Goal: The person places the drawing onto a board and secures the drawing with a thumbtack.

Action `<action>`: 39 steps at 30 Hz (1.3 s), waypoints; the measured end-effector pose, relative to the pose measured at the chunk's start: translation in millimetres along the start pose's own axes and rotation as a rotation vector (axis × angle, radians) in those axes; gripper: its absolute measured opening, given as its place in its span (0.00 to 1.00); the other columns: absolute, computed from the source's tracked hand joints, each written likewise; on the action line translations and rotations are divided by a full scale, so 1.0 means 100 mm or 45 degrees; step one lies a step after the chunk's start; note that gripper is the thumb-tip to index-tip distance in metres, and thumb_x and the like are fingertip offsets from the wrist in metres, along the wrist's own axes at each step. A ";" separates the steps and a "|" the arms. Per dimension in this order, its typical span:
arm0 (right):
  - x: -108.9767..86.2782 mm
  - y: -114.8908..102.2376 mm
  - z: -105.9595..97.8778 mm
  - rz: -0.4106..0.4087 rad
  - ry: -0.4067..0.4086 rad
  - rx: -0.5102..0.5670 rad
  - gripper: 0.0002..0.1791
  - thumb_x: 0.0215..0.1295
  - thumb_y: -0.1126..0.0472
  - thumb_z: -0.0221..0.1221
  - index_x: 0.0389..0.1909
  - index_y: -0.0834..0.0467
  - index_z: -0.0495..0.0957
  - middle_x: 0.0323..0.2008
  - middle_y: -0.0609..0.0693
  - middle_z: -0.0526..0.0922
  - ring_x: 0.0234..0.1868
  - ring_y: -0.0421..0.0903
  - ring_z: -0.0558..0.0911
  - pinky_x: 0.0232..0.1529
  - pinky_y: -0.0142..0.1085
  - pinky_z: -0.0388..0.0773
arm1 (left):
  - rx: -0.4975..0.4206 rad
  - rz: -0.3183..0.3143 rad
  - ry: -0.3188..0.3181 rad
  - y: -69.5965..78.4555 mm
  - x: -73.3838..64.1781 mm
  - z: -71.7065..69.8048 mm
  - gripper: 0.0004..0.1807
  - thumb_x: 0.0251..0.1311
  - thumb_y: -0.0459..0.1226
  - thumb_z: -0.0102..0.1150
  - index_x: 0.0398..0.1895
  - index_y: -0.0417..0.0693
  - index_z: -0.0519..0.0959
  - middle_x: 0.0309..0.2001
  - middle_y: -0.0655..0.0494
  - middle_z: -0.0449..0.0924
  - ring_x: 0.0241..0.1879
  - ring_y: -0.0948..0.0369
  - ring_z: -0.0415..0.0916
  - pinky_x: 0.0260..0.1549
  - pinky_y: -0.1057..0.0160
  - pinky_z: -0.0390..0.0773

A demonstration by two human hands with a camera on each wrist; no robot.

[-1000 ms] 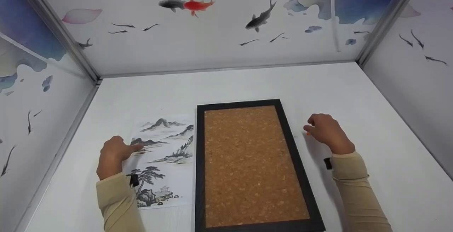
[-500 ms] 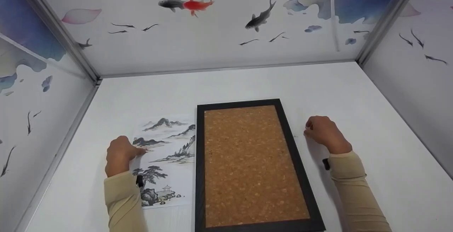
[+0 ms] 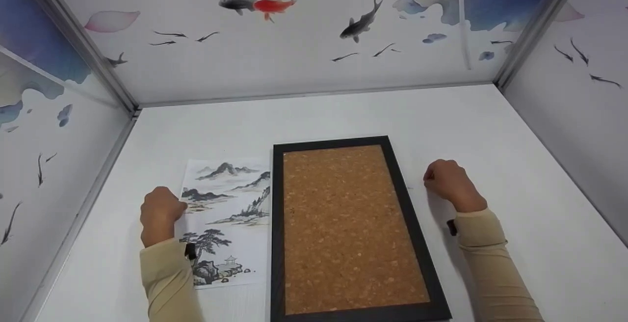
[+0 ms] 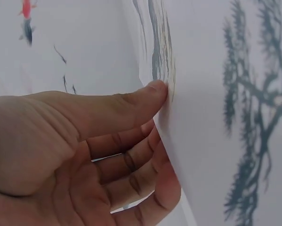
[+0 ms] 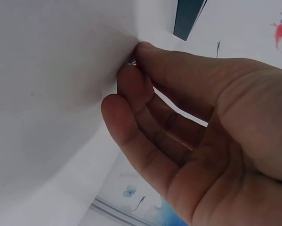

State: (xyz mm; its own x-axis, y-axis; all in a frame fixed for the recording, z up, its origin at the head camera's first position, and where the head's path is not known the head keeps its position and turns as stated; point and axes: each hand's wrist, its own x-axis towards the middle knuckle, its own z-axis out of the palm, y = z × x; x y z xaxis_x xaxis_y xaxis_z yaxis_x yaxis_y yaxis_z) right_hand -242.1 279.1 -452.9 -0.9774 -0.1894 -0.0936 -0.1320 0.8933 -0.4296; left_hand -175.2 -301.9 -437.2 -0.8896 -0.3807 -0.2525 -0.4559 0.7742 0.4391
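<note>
A sheet of paper with an ink landscape painting (image 3: 230, 243) lies on the table, along the left side of a black-framed cork board (image 3: 353, 228). My left hand (image 3: 159, 214) pinches the sheet's left edge; in the left wrist view the thumb (image 4: 150, 96) is on the printed face and the fingers curl beneath. To the right of the board, my right hand (image 3: 449, 182) is low at the tabletop, thumb and forefinger pinched together. Between those fingertips the right wrist view shows a tiny shiny bit (image 5: 132, 61), mostly hidden, and I cannot tell its kind.
The white table (image 3: 314, 116) is enclosed by panels printed with fish and petals, the back panel (image 3: 294, 67) standing behind it. Metal posts (image 3: 113, 81) mark the corners. The cork board's raised black rim separates the two hands.
The left thumb has drawn back from over the painting to its left edge. The right fingers have closed together, and an orange speck seen at their tips a second ago is now hidden.
</note>
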 end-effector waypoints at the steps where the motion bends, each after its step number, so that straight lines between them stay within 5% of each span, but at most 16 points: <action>1: 0.00 0.00 0.00 0.002 0.007 0.003 0.08 0.64 0.71 0.59 0.36 0.72 0.85 0.37 0.67 0.85 0.33 0.57 0.83 0.33 0.49 0.81 | -0.003 0.001 0.008 -0.01 0.00 -0.01 0.18 0.63 0.32 0.55 0.46 0.19 0.78 0.44 0.24 0.80 0.31 0.46 0.75 0.26 0.52 0.78; 12: 0.00 0.06 -0.03 0.066 0.100 0.107 0.13 0.66 0.69 0.55 0.38 0.73 0.86 0.27 0.59 0.85 0.26 0.49 0.79 0.26 0.36 0.72 | -0.101 0.059 0.183 -0.02 -0.12 -0.19 0.19 0.73 0.37 0.50 0.50 0.25 0.80 0.48 0.27 0.80 0.34 0.44 0.77 0.27 0.51 0.76; 19: -0.02 0.05 -0.06 0.108 0.206 0.111 0.13 0.72 0.64 0.58 0.44 0.69 0.86 0.38 0.64 0.88 0.33 0.54 0.84 0.28 0.39 0.76 | -0.237 0.153 0.478 0.13 -0.33 -0.36 0.17 0.75 0.37 0.53 0.50 0.28 0.82 0.41 0.30 0.82 0.29 0.44 0.78 0.23 0.54 0.72; 24: -0.05 0.04 -0.10 0.153 0.277 0.172 0.15 0.74 0.59 0.58 0.49 0.65 0.86 0.44 0.64 0.88 0.40 0.58 0.86 0.29 0.39 0.76 | -0.342 0.215 0.616 0.26 -0.48 -0.48 0.16 0.76 0.38 0.53 0.51 0.33 0.83 0.41 0.34 0.84 0.30 0.47 0.78 0.26 0.58 0.70; 31: -0.06 -0.02 -0.19 0.115 0.356 0.387 0.19 0.76 0.53 0.58 0.52 0.65 0.85 0.43 0.63 0.88 0.42 0.54 0.85 0.36 0.35 0.75 | -0.597 0.306 0.809 0.44 -0.66 -0.55 0.16 0.74 0.40 0.57 0.52 0.37 0.85 0.43 0.40 0.87 0.21 0.80 0.69 0.27 0.74 0.70; 39: -0.08 -0.24 -0.41 0.146 0.342 0.590 0.25 0.74 0.44 0.59 0.57 0.60 0.83 0.48 0.56 0.86 0.43 0.41 0.81 0.42 0.30 0.75 | -0.909 0.490 0.958 0.75 -0.81 -0.56 0.13 0.72 0.38 0.60 0.45 0.36 0.86 0.32 0.63 0.80 0.18 0.72 0.75 0.26 0.71 0.75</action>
State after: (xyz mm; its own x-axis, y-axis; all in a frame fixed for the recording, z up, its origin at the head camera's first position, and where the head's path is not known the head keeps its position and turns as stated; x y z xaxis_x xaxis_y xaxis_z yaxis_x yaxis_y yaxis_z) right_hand -238.1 276.1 -405.1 -0.9971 0.0634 0.0432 0.0052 0.6173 -0.7867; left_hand -138.3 -241.3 -336.0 -0.6550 -0.5752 0.4900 0.1590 0.5291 0.8335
